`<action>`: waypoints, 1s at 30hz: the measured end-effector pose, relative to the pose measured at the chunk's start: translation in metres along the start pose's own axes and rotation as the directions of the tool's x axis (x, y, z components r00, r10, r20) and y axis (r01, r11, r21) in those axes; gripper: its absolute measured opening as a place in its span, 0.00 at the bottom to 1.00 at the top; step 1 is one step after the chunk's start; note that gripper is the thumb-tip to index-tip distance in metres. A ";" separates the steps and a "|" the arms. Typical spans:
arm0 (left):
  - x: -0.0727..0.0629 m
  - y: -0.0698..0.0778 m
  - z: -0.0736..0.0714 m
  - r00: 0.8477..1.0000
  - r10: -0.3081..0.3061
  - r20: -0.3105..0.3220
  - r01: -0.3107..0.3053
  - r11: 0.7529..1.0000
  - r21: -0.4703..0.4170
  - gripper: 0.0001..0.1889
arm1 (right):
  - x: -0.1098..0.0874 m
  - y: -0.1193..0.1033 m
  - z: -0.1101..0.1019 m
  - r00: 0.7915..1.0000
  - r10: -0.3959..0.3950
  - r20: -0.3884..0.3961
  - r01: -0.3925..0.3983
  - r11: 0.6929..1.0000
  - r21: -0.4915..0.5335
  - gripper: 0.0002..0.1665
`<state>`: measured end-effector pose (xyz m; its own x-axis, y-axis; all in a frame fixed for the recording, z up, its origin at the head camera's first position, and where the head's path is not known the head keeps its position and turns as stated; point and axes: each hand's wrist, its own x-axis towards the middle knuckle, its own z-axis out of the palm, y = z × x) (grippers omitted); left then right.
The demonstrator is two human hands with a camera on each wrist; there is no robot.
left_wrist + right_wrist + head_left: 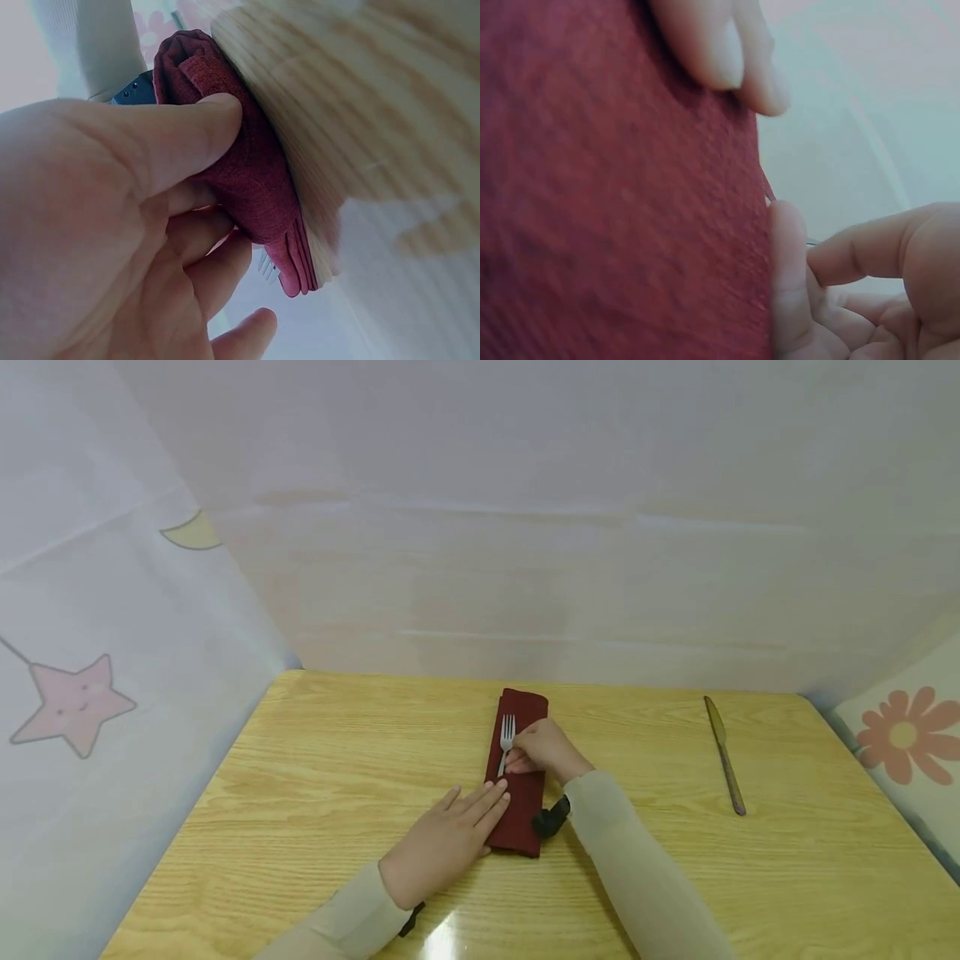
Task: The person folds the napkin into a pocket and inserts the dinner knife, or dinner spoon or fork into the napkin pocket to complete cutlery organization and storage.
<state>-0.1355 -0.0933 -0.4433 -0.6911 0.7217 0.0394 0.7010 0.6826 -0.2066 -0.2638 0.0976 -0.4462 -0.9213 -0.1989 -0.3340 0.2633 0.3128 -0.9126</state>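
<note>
A folded dark red napkin (517,818) lies lengthwise on the table, with a fold across its middle. On its upper half is a silver fork (507,727), tines away from me, its handle's lower end hidden at the fold. My right hand (543,750) pinches the fork handle from the right, just below the tines. With fingers stretched out, my left hand (453,835) rests across the napkin's left side, fingertips near the fold. In the left wrist view, the left thumb (202,131) lies against the napkin's side. Red cloth (630,210) fills much of the right wrist view.
A table knife (725,756) lies apart on the right of the wooden table (337,735), blade pointing away. Pale curtains (480,527) with printed figures stand behind the table and along both sides.
</note>
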 end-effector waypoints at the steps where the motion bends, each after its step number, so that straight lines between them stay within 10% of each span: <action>1: 0.000 0.000 0.000 1.000 0.002 -0.002 -0.002 1.000 0.002 0.32 | 0.000 0.000 0.000 1.000 0.004 0.009 -0.004 1.000 -0.002 0.15; 30: 0.005 -0.001 0.001 1.000 0.018 -0.007 -0.018 1.000 -0.022 0.29 | 0.024 0.025 -0.006 0.994 -0.101 0.047 0.095 0.989 0.117 0.12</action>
<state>-0.1392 -0.0905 -0.4435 -0.6774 0.7344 0.0423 0.7169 0.6720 -0.1857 -0.2812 0.1066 -0.4753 -0.9288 -0.2729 -0.2508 0.2062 0.1819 -0.9615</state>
